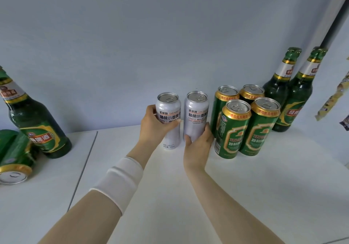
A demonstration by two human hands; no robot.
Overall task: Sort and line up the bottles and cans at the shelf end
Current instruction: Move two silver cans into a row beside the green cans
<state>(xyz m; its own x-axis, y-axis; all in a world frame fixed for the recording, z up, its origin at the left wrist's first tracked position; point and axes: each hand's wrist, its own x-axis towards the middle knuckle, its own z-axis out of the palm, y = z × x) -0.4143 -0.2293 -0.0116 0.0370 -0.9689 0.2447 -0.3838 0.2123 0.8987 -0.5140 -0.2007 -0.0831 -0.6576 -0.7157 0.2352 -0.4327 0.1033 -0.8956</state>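
Note:
Two white wheat-beer cans stand side by side on the white shelf (245, 187). My left hand (154, 128) grips the left white can (170, 111) around its middle. The right white can (197, 111) is held low on its body by my right hand (198, 145). To their right stand several green cans in a tight block, the front ones being a green can (233, 130) and another green can (261, 126). Two green glass bottles (277, 86) (300, 96) stand behind them at the shelf's right end.
At the far left a green bottle (35, 122) stands beside a green can (17, 160) lying on its side. A seam (83, 168) splits the shelf surface. A blue-grey wall closes the back; packaged goods (336, 96) hang at the right edge.

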